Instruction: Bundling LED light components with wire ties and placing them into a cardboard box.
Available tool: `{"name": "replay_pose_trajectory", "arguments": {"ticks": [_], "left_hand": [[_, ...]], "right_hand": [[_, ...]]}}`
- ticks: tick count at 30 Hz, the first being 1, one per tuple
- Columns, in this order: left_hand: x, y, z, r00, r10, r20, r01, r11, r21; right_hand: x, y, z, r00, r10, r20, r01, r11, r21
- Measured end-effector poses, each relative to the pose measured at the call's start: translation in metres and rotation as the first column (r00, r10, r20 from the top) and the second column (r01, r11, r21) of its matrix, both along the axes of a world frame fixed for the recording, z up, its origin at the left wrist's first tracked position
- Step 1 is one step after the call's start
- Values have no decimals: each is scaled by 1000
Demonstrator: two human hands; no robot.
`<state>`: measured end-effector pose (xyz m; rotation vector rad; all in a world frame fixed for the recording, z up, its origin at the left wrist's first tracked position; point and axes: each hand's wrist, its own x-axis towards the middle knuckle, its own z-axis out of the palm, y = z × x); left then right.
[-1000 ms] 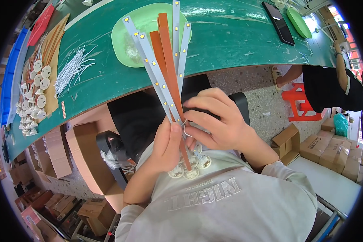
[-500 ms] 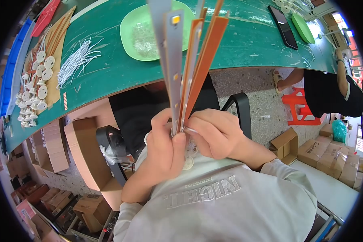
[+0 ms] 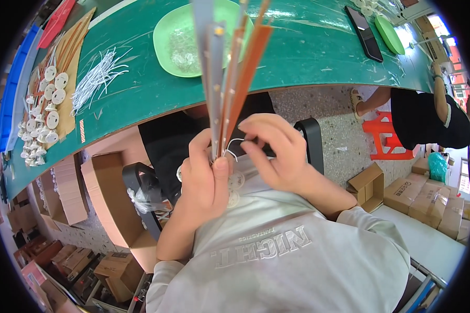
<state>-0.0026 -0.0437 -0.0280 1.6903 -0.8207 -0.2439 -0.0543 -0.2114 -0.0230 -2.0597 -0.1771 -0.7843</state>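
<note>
My left hand (image 3: pixel 206 172) is closed around the lower end of a bundle of LED strips (image 3: pixel 216 88), which stand upright and fan out at the top. Some strips show a grey face with small yellow LEDs, others an orange-brown side. Round white end pieces (image 3: pixel 235 181) show just below that hand, against my shirt. A thin white tie (image 3: pixel 234 143) curls out from the bundle beside my left thumb. To its right is my right hand (image 3: pixel 279 151), its thumb and fingers apart, fingertips close to the tie. Whether they touch its end is hard to see.
On the green table (image 3: pixel 125 99) are a light green tray (image 3: pixel 164 57) with clear bits, a pile of white ties (image 3: pixel 99 75), more strips with round white ends (image 3: pixel 52 96) and a black phone (image 3: pixel 364 34). A chair armrest (image 3: pixel 310 141) and cardboard boxes (image 3: pixel 107 193) surround me. Another person (image 3: pixel 423 112) is at right.
My right hand has moved off the bundle, up and right, and its fingers have spread from a pinch. The white tie now shows as a loop. The bundle has shifted slightly left.
</note>
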Motion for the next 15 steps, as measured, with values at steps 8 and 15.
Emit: {"name": "replay_pose_trajectory", "arguments": {"ticks": [8,15], "left_hand": [[1,-2,-2,997,-63,-35,59,993,-101],[2,2,-2,996,-68,57,64,995,73]], "right_hand": [[9,-3,-12,950,154,273,-83,964,-254],[-7,1,8,682,494,-539,49,705,707]]}}
